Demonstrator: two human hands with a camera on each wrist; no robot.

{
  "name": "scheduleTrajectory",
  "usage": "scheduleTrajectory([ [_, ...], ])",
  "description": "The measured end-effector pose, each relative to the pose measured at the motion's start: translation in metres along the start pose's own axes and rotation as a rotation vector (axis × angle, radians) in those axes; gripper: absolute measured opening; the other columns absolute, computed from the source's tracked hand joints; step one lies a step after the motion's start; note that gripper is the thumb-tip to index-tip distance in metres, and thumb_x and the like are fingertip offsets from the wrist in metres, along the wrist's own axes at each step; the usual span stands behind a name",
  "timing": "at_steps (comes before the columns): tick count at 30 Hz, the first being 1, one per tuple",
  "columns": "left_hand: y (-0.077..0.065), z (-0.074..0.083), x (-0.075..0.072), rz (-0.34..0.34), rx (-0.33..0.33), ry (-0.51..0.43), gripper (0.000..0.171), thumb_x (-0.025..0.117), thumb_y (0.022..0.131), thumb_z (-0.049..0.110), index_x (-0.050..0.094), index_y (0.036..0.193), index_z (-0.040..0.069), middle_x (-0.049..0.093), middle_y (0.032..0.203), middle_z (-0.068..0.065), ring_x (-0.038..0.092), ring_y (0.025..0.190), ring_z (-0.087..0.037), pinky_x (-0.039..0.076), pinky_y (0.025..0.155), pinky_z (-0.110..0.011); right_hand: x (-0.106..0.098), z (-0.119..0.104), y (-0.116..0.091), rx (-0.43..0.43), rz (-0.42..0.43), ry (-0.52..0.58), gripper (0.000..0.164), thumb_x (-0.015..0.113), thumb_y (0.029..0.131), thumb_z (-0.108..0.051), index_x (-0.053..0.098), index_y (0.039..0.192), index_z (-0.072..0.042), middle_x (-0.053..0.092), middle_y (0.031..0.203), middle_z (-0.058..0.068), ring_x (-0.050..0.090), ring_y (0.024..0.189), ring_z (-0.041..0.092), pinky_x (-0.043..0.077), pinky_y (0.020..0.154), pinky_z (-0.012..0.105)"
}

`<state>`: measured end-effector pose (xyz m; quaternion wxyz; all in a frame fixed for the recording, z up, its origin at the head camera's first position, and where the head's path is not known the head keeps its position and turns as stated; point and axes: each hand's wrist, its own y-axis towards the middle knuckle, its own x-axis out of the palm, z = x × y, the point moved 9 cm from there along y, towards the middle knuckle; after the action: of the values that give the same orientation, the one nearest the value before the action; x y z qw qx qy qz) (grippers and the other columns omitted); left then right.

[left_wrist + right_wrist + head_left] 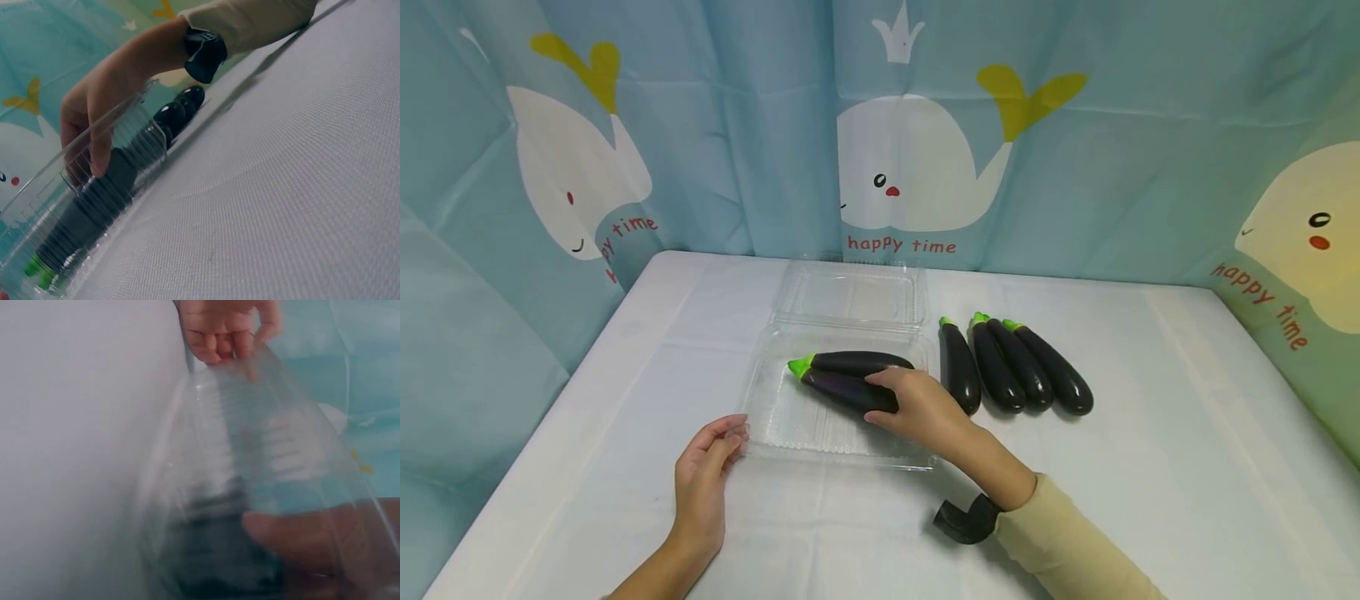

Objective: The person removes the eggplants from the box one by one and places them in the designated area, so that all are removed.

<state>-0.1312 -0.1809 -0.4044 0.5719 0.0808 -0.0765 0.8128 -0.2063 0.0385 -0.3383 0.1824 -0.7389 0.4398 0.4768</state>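
A clear plastic clamshell container lies with its lid folded back behind it. Two dark purple eggplants with green stems rest side by side in the base, the rear eggplant close against the front eggplant. My right hand grips the blunt right end of the front one, thumb on the near side. At the front left corner, my left hand holds the container's rim; its fingers show at that edge in the right wrist view. That view is blurred, the eggplant dark behind the plastic.
Right of the container, several more eggplants lie in a loose row, stems pointing away. A black strap is at my right wrist. White cloth covers the table, and a blue whale-print curtain hangs behind it.
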Motion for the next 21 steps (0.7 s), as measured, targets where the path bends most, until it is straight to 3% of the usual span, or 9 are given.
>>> scheduleTrajectory([
  [14, 0.0003, -0.0004, 0.0006, 0.005, -0.009, 0.002, 0.026, 0.04, 0.091, -0.003, 0.049, 0.111, -0.017, 0.057, 0.101, -0.014, 0.054, 0.09, -0.016, 0.045, 0.078, -0.02, 0.0101, -0.0058, -0.0013, -0.019, 0.008, -0.088, 0.045, 0.077, 0.074, -0.017, 0.061, 0.112, 0.002, 0.063, 0.109, 0.012, 0.056, 0.106, 0.025, 0.043, 0.09, 0.036],
  [21, 0.0002, -0.0005, -0.0004, 0.013, -0.009, 0.0, 0.025, 0.041, 0.091, -0.003, 0.051, 0.11, -0.016, 0.058, 0.101, -0.013, 0.054, 0.089, -0.016, 0.045, 0.078, -0.02, 0.001, -0.0097, -0.0045, -0.032, 0.036, -0.03, 0.044, 0.077, 0.074, -0.016, 0.062, 0.112, 0.001, 0.063, 0.109, 0.011, 0.057, 0.105, 0.024, 0.045, 0.087, 0.035],
])
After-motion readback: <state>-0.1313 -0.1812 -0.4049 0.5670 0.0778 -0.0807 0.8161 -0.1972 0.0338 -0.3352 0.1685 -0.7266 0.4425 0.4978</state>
